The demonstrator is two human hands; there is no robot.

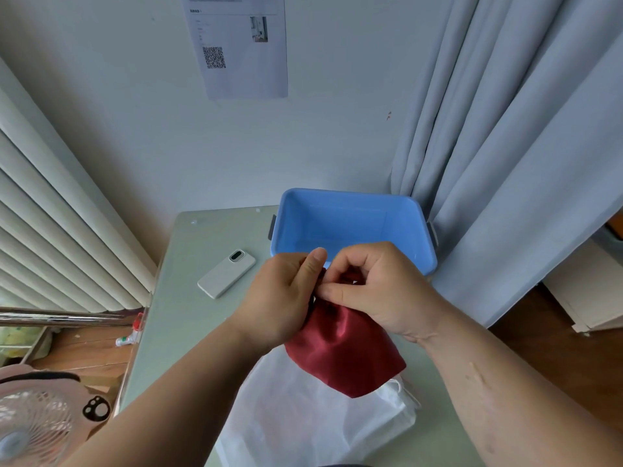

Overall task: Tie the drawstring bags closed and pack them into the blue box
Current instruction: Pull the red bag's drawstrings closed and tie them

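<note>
- The red bag (340,355) is held up off the surface (188,315). Its gathered neck is at the top, between the two hands, and its body hangs down and toward the person, so its long axis runs from the neck down to the lower corner.
- The left hand (286,298) grips the neck from the left, with the thumb raised along the cloth. The right hand (381,288) meets it from the right, fingers (337,293) curled in and pinching at the same spot. Both hands are closed on the neck and touch each other there.
- The cord itself is hidden by the fingers, so I cannot tell whether a knot is formed yet. My guess is that tying is under way.
- The blue box (350,193) stands just beyond the hands, open side up, and nothing shows in the part of its inside that is visible. The neck of the bag points toward it, so the packing move would go straight forward, with both hands about equally near.
- The red bag is shiny, satin-like cloth, soft and creased, likely slippery to hold. The box is smooth, rigid plastic with rounded corners.
- The white bags (303,416) lie flat beneath the red one; they are thin, matte and slightly see-through.
- A phone (226,273) in a pale case lies face down to the left, well clear of the hands.
</note>
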